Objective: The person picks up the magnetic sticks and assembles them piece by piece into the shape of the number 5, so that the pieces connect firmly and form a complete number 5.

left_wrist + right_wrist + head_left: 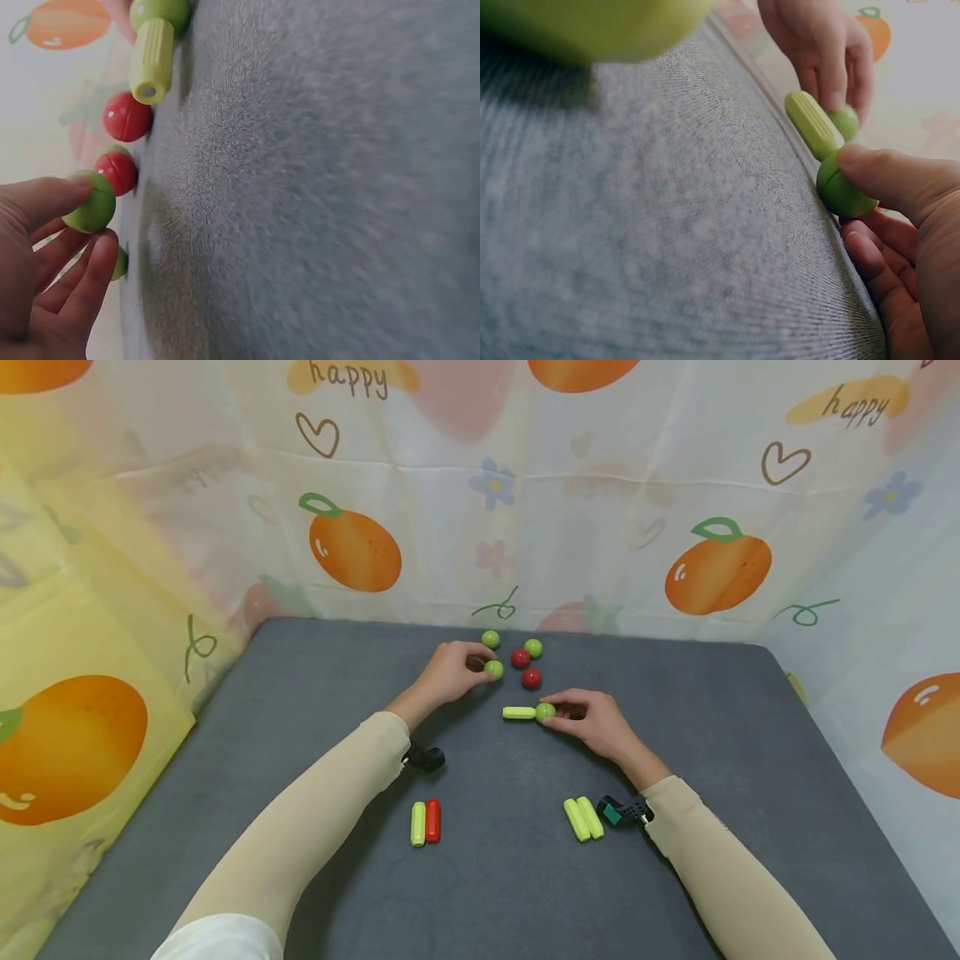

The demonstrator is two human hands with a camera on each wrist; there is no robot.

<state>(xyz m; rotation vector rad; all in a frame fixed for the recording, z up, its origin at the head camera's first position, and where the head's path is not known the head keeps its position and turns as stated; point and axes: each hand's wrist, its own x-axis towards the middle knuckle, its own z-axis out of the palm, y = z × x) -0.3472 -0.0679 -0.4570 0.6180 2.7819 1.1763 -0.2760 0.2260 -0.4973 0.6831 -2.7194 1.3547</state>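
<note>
My left hand (457,672) pinches a green ball (493,669) between thumb and fingers near the back of the table. To its right and nearer the front, my right hand (592,720) holds another green ball (545,713) by thumb and fingers. A yellow-green ridged rod (518,713) is joined to that ball and points left; its free end has a small grey disc in the left wrist view. The held ball and rod are apart from the left hand's ball. Two red balls (532,677) and two loose green balls (533,648) lie close by.
Toward the front left, a yellow-green rod (417,824) and a red rod (432,821) lie side by side. Two more yellow-green rods (583,819) lie together near the right wrist. A fruit-printed cloth (600,552) hangs behind the dark grey table (495,893).
</note>
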